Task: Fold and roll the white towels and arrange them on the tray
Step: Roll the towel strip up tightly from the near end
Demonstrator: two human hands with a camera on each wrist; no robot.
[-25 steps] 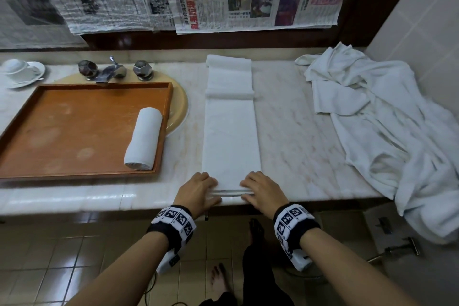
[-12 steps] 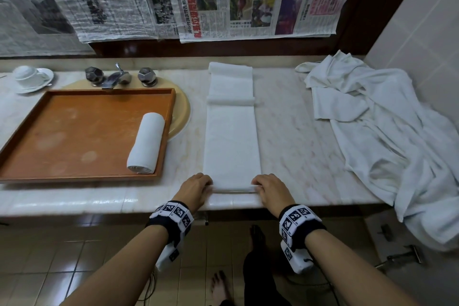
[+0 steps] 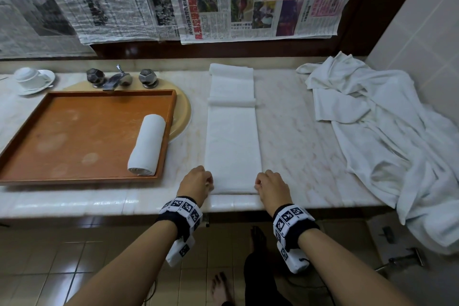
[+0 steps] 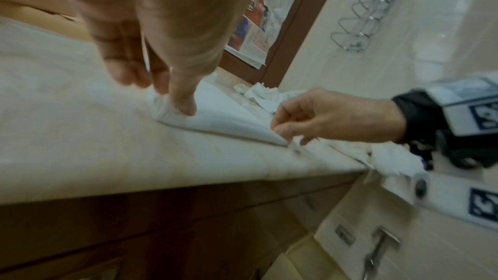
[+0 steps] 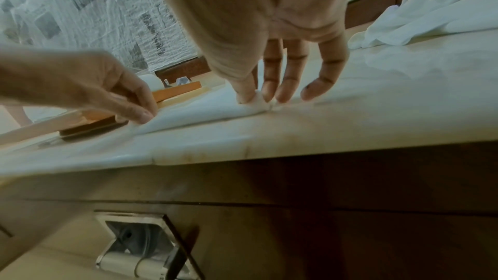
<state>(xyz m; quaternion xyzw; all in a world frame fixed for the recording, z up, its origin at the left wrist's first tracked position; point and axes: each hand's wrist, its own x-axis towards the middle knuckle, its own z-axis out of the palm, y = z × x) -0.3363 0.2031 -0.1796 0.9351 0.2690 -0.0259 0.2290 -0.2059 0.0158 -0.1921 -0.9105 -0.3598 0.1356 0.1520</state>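
A long white towel (image 3: 233, 141), folded into a narrow strip, lies on the marble counter and runs from the wall to the front edge. My left hand (image 3: 197, 182) pinches its near left corner (image 4: 164, 105) between thumb and fingers. My right hand (image 3: 270, 186) pinches the near right corner (image 5: 257, 101) the same way. The near end is lifted slightly off the counter. A rolled white towel (image 3: 147, 144) lies at the right side of the wooden tray (image 3: 74, 131), which sits over the basin.
A heap of loose white towels (image 3: 387, 126) covers the counter's right end and hangs over its edge. A tap (image 3: 116, 79) and a cup on a saucer (image 3: 32, 77) stand behind the tray. Newspaper covers the wall behind.
Both hands slid apart from the middle of the towel's near edge to its two corners, and now pinch them.
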